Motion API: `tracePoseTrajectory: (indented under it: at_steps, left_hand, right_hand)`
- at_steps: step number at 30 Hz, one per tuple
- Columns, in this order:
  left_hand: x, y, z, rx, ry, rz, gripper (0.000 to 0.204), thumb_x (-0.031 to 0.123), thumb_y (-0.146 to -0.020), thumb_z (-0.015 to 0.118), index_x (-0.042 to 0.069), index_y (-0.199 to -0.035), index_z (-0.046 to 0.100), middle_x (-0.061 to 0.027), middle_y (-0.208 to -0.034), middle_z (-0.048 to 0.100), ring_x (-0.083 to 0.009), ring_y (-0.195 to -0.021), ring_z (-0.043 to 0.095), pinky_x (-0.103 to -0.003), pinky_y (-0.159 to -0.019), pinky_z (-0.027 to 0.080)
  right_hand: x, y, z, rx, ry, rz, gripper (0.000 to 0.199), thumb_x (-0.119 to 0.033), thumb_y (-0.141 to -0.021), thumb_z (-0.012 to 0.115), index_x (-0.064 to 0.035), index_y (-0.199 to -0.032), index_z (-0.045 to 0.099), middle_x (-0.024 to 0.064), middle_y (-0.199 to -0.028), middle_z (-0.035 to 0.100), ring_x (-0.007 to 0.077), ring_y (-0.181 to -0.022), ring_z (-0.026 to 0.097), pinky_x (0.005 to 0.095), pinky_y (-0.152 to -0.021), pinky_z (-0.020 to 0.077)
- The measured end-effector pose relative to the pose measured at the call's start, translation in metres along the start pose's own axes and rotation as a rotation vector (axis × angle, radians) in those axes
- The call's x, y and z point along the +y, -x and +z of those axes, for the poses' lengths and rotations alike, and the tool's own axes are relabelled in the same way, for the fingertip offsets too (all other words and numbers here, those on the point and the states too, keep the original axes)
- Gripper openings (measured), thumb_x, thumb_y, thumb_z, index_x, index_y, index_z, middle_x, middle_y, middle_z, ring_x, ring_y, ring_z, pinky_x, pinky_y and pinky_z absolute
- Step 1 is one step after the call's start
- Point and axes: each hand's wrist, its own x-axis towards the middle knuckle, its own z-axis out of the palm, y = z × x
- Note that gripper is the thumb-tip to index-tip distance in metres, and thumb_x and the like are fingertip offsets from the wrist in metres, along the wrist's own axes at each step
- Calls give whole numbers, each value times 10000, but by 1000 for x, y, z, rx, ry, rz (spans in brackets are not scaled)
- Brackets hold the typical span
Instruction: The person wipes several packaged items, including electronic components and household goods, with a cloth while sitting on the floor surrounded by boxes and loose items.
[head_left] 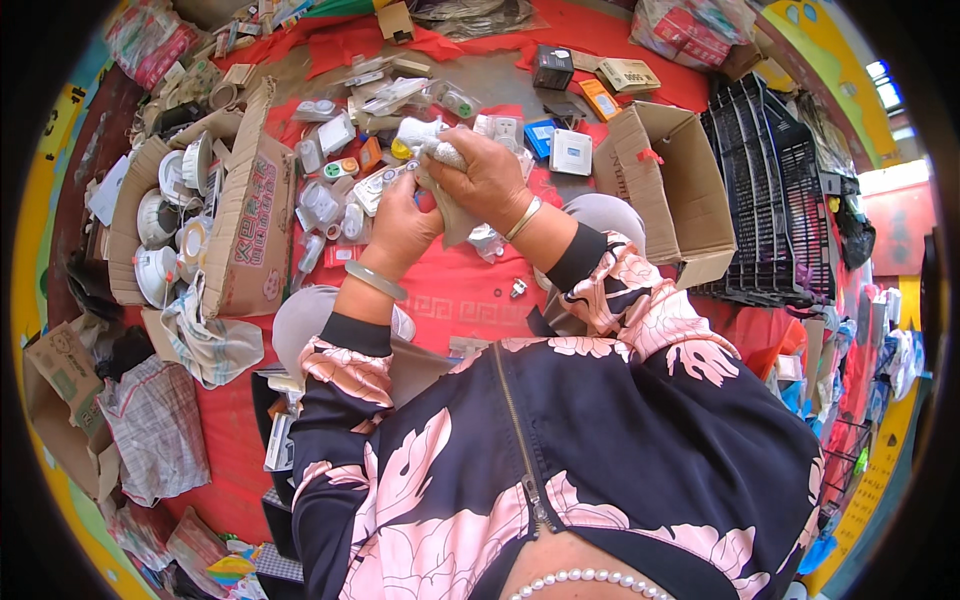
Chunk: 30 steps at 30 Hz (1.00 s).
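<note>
Out in front of me, my right hand point(485, 180) is closed round a greyish-beige cloth point(457, 218), whose loose end hangs below the fingers. A crumpled-looking white piece point(418, 132) shows just beyond the knuckles; its kind is unclear. My left hand point(402, 228) is closed right beside the cloth, thumb toward it, and what its fingers grip is hidden. Beneath and beyond both hands lies a pile of small packaged electrical parts. It includes clear plastic packs point(320, 203), a white wall switch plate point(571, 152) and a blue box point(540, 138).
At left, an open carton point(262, 225) holds several round white lamp fittings point(157, 220). Another open carton point(655, 190) stands at right beside black plastic crates point(765, 190). A checked bag point(155, 425) lies lower left. Red cloth point(450, 285) covers the floor.
</note>
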Motion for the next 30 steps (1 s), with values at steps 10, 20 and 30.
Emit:
tracePoseTrajectory:
  at_steps: [10, 20, 30]
  left_hand:
    - [-8, -4, -5, 226, -294, 0, 482, 239, -692, 723, -3, -1050, 508, -170, -988, 568, -334, -955, 517, -396, -834, 400]
    - [-11, 0, 19, 204, -349, 245, 422, 73, -763, 568, -70, -1145, 460, -255, -1028, 519, -397, -954, 513, -405, -836, 434]
    - [1, 1, 23, 309, -283, 344, 604, 165, -659, 731, -65, -1157, 478, -220, -975, 558, -375, -904, 543, -395, -814, 445]
  right_hand:
    - [34, -22, -28, 187, -971, 539, 354, -384, -901, 509, -53, -1008, 575, 21, -882, 592, 86, -757, 549, 232, -662, 463]
    - [2, -4, 4, -93, 97, 63, 331, -254, -775, 635, -77, -1045, 562, 165, -967, 585, 334, -913, 552, 385, -781, 443]
    - [72, -19, 3, 228, -668, 563, 215, -240, -851, 540, -43, -936, 552, 112, -781, 621, 243, -684, 613, 358, -615, 489]
